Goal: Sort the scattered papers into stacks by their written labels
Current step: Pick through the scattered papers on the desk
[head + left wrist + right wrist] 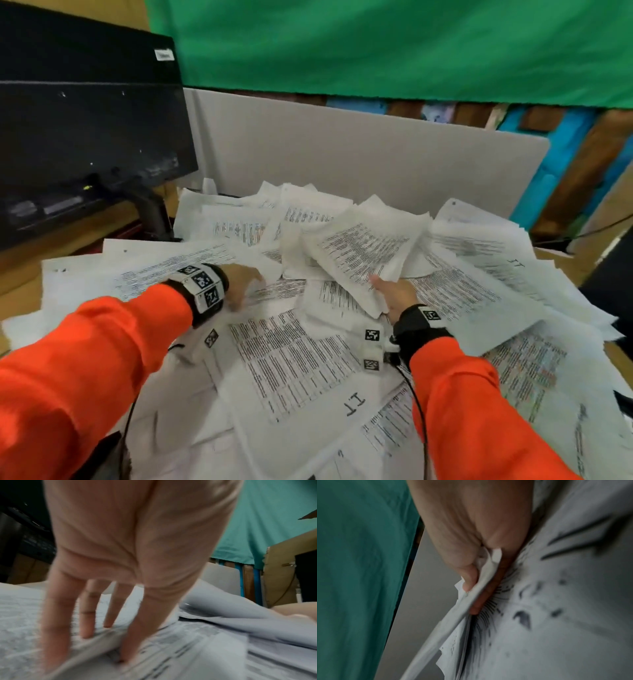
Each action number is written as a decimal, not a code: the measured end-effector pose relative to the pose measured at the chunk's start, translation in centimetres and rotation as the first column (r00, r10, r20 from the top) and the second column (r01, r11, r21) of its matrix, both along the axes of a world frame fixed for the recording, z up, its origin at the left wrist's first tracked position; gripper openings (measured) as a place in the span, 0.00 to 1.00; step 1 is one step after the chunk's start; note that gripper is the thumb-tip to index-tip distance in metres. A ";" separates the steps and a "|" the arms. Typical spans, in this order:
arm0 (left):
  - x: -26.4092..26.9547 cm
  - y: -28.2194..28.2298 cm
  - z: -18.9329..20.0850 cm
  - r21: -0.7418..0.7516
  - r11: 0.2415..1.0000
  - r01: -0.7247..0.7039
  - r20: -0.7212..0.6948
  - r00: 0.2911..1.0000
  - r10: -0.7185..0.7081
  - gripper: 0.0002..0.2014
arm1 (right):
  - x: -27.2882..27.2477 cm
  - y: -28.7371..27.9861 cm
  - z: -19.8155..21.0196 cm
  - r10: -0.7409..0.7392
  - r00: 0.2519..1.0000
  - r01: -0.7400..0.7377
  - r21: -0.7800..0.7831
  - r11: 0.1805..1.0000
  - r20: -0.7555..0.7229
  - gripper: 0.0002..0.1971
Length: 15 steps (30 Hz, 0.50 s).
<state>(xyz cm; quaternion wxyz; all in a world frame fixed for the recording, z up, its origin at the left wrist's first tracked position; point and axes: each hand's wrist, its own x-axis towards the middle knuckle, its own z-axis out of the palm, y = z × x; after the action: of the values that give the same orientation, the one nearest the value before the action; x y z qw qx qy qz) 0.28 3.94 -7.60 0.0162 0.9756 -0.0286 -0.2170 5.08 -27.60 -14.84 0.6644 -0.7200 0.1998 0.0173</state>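
Note:
Printed white papers [291, 359] lie scattered in a heap over the desk. One sheet near me bears a handwritten "IT" [354, 404]; another "IT" [515, 265] shows at the far right. My right hand [383, 287] grips a thick bundle of papers [370, 246] by its near corner and holds it tilted above the heap. In the right wrist view the thumb [467, 577] pinches that bundle [481, 585] against the fingers. My left hand [246, 291] reaches down into the heap left of centre. In the left wrist view a sheet's edge [89, 646] sits between its thumb and fingers [85, 622].
A black monitor [85, 120] on a stand [150, 212] is at the back left. A grey partition [342, 154] runs behind the heap, with green cloth [376, 44] above it. A cardboard box [283, 581] stands off to the right. Both sleeves are orange.

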 end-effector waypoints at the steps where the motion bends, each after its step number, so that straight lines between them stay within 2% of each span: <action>1: 0.3 0.6 0.4 0.029 1.000 -0.012 0.069 0.998 0.010 0.35 | -0.3 0.3 0.4 0.017 1.000 -0.017 -0.020 1.000 0.025 0.34; 4: 1.2 2.2 2.6 0.146 0.987 -0.064 0.172 0.984 0.038 0.19 | -1.2 0.9 1.6 0.050 0.997 -0.045 -0.093 0.995 0.056 0.33; 5: 1.4 2.6 3.6 0.140 0.987 -0.076 0.220 0.974 0.044 0.15 | -1.2 1.0 1.7 0.067 0.996 -0.061 -0.117 0.991 0.055 0.32; 6: 1.7 2.6 5.0 0.077 0.993 -0.090 0.317 0.947 0.061 0.11 | -1.1 1.1 1.7 0.112 0.993 -0.106 -0.135 0.985 0.041 0.29; 7: 2.0 2.3 6.4 -0.072 0.992 -0.099 0.418 0.901 0.120 0.08 | -1.2 1.2 1.7 0.171 0.985 -0.166 -0.139 0.976 0.025 0.26; 8: 2.5 1.5 8.0 -0.297 0.950 -0.090 0.480 0.846 0.231 0.10 | -1.2 1.4 1.6 0.233 0.972 -0.229 -0.127 0.965 0.014 0.23; 10: 4.6 -1.4 10.2 -0.672 0.740 -0.037 0.429 0.795 0.429 0.13 | -1.3 2.0 1.7 0.311 0.950 -0.310 -0.103 0.945 -0.005 0.22; 11: 5.5 -3.1 11.0 -0.756 0.654 -0.027 0.364 0.813 0.454 0.12 | -1.2 2.1 1.4 0.332 0.943 -0.332 -0.079 0.940 -0.013 0.25; 12: 6.7 -4.9 11.2 -0.797 0.604 -0.018 0.316 0.840 0.442 0.09 | -1.0 2.0 1.1 0.342 0.939 -0.343 -0.065 0.937 -0.018 0.27; 14: 8.5 -8.0 9.4 -0.789 0.614 -0.028 0.291 0.863 0.413 0.05 | -0.7 1.9 1.0 0.330 0.944 -0.330 -0.076 0.941 -0.007 0.26; 15: 9.2 -9.3 7.7 -0.782 0.621 -0.063 0.273 0.860 0.432 0.08 | -0.9 2.0 1.2 0.331 0.944 -0.329 -0.101 0.939 0.000 0.22</action>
<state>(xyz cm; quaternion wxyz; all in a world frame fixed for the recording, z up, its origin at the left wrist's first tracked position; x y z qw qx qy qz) 9.48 -5.35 0.10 0.4403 0.8966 0.0206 0.0431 4.19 -25.56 -13.63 0.6171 -0.7756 0.0711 0.1125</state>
